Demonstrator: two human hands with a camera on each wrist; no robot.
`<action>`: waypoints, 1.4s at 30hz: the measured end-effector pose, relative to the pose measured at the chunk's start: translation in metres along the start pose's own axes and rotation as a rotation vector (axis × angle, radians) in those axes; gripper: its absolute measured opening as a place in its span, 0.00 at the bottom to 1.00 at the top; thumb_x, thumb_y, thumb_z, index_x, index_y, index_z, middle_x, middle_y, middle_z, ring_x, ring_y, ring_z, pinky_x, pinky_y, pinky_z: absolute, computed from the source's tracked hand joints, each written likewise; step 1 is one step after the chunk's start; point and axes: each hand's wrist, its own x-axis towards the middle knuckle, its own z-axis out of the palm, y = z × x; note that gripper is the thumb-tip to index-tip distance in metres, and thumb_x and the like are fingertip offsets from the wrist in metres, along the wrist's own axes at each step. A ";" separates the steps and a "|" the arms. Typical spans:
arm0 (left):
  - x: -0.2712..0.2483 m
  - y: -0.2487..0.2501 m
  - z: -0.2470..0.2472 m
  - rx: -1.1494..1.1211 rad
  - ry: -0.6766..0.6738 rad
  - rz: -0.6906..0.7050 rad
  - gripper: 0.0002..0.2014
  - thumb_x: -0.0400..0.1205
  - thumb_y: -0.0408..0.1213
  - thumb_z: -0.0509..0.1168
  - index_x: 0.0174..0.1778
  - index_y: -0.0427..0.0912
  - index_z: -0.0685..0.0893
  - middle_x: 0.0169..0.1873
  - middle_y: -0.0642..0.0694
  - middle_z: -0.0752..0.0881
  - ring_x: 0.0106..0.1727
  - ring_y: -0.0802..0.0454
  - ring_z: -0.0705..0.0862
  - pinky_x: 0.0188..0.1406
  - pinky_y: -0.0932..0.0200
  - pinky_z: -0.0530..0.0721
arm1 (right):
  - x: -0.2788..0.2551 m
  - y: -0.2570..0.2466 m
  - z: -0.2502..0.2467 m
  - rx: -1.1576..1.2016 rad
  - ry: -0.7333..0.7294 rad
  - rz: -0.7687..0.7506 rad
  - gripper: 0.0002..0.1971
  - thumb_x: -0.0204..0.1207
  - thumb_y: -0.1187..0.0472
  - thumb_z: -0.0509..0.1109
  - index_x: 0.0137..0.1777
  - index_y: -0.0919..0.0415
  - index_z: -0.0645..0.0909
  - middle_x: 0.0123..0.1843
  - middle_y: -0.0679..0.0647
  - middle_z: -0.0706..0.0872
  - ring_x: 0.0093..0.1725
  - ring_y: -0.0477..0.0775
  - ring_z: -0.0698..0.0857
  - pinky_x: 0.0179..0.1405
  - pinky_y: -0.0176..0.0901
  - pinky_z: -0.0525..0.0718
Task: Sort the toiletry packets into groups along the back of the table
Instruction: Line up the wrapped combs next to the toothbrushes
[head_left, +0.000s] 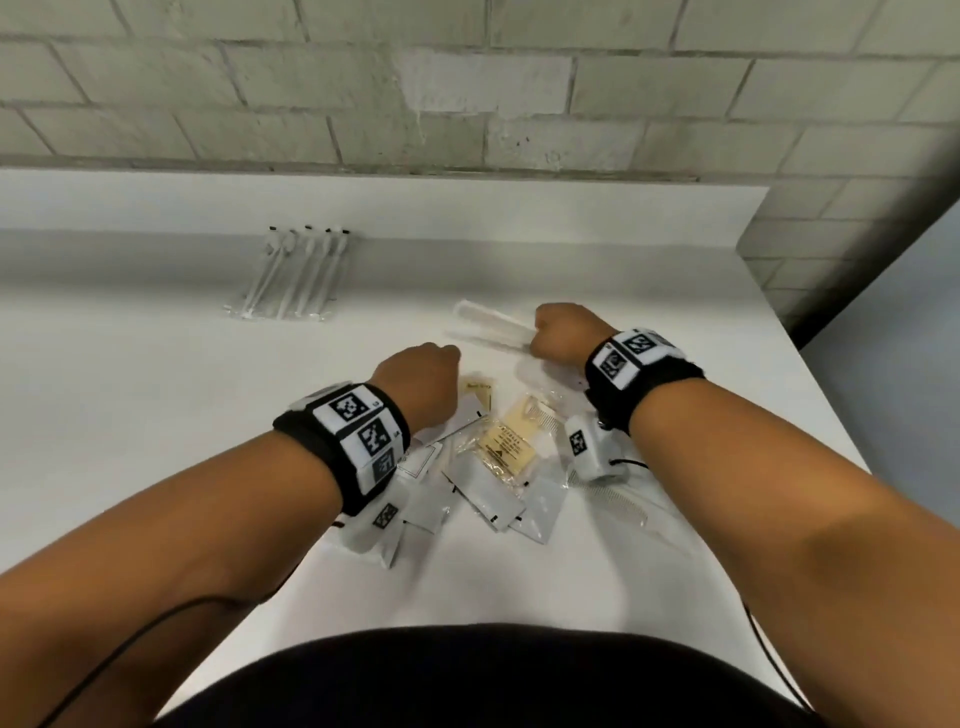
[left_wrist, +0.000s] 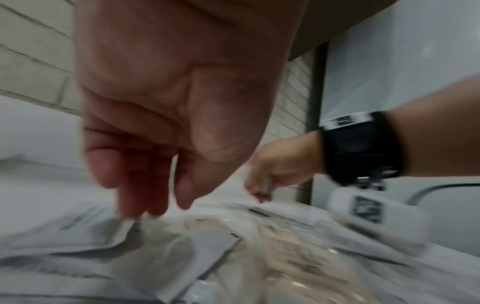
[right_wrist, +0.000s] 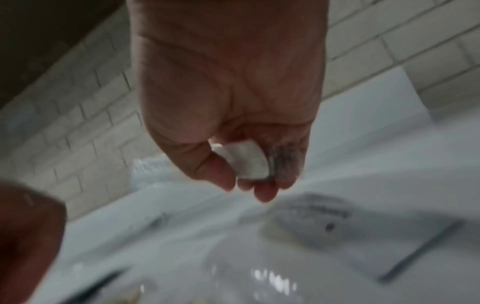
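The right hand (head_left: 563, 332) pinched a long clear packet (head_left: 488, 325) just beyond the unsorted pile (head_left: 498, 457), the left hand (head_left: 421, 382) hung loosely spread over that pile; the packet was best carried flat to the surface's (head_left: 130, 364) back, beside the toothbrush row (head_left: 298, 273).

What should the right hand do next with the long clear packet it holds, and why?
Probably carry it to the back of the table and set it down apart, to the right of the toothbrush packets. The right hand grips a clear packet that looks unlike them; that spot appears bare. The left hand hangs over the unsorted pile, holding nothing.
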 end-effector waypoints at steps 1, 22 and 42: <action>0.002 0.000 -0.001 0.043 -0.063 -0.061 0.17 0.76 0.29 0.61 0.61 0.40 0.78 0.55 0.45 0.83 0.54 0.45 0.83 0.51 0.52 0.84 | -0.008 0.006 -0.005 0.086 0.019 0.007 0.08 0.77 0.65 0.63 0.53 0.65 0.77 0.52 0.62 0.82 0.47 0.61 0.80 0.45 0.48 0.79; -0.015 0.033 0.005 0.001 -0.168 -0.168 0.24 0.83 0.56 0.59 0.46 0.34 0.82 0.35 0.46 0.81 0.40 0.49 0.83 0.49 0.57 0.81 | -0.103 0.039 0.025 -0.029 -0.084 -0.044 0.04 0.80 0.61 0.61 0.51 0.59 0.69 0.45 0.56 0.80 0.38 0.54 0.77 0.29 0.42 0.68; -0.052 0.115 0.001 -0.146 -0.164 0.484 0.19 0.70 0.48 0.77 0.55 0.50 0.82 0.48 0.54 0.81 0.53 0.51 0.80 0.45 0.60 0.73 | -0.099 0.095 0.020 -0.144 -0.279 0.000 0.08 0.78 0.50 0.66 0.46 0.54 0.76 0.42 0.50 0.82 0.44 0.56 0.81 0.40 0.46 0.75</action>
